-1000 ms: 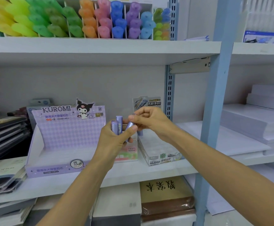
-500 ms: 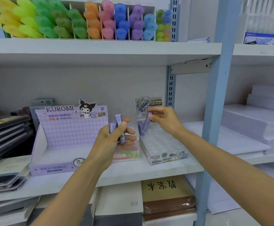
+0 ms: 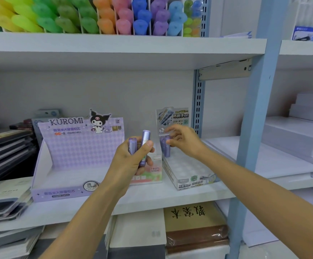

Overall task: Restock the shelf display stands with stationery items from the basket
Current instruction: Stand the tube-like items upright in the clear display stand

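Note:
My left hand (image 3: 131,163) is closed around two purple lead tubes (image 3: 146,139), held upright in front of the middle shelf. To its right stands a white display stand (image 3: 189,172) with rows of round holes and a printed card at its back. Two purple tubes (image 3: 165,148) stand upright in its back left corner. My right hand (image 3: 184,141) is at their tops, thumb and fingertips pinching the nearer tube. The lilac Kuromi display stand (image 3: 77,152) on the left looks hollow inside. No basket is in view.
A pink Fruit Soda box (image 3: 154,171) sits between the two stands. Stacked notebooks (image 3: 4,146) fill the shelf's left end and paper reams (image 3: 299,135) lie on the right. Coloured highlighters (image 3: 103,15) line the upper shelf. A blue upright post (image 3: 252,128) rises right of my forearm.
My right hand carried one purple tube from my left hand over to the white stand and stood it beside another in the back corner. My left hand stayed nearly still.

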{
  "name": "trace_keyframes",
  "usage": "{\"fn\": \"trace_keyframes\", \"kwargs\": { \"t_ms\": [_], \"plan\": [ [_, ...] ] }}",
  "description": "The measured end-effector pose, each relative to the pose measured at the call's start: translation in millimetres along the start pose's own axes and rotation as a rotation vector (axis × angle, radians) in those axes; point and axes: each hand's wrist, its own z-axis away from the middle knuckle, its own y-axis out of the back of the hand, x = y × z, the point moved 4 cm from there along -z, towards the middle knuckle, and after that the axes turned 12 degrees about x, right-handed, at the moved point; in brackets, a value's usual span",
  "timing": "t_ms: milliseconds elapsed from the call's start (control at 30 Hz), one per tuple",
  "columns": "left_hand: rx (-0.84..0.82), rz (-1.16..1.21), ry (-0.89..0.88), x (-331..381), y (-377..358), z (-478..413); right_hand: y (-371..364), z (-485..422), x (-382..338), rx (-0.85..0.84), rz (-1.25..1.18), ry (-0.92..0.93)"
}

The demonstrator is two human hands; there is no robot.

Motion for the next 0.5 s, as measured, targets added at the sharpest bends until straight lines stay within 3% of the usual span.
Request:
{"fn": "trace_keyframes", "kwargs": {
  "t_ms": [367, 433, 500],
  "plan": [
    [0.003, -0.027, 0.009, -2, -1, 1, 3, 9, -8, 0.066, 0.137, 0.065],
    [-0.002, -0.017, 0.003, -1, -3, 4, 12, 13, -17, 0.107, -0.100, -0.006],
    [-0.005, -0.033, -0.004, 0, -5, 6, 17, 19, -30, 0.043, -0.430, -0.119]
  ]
}}
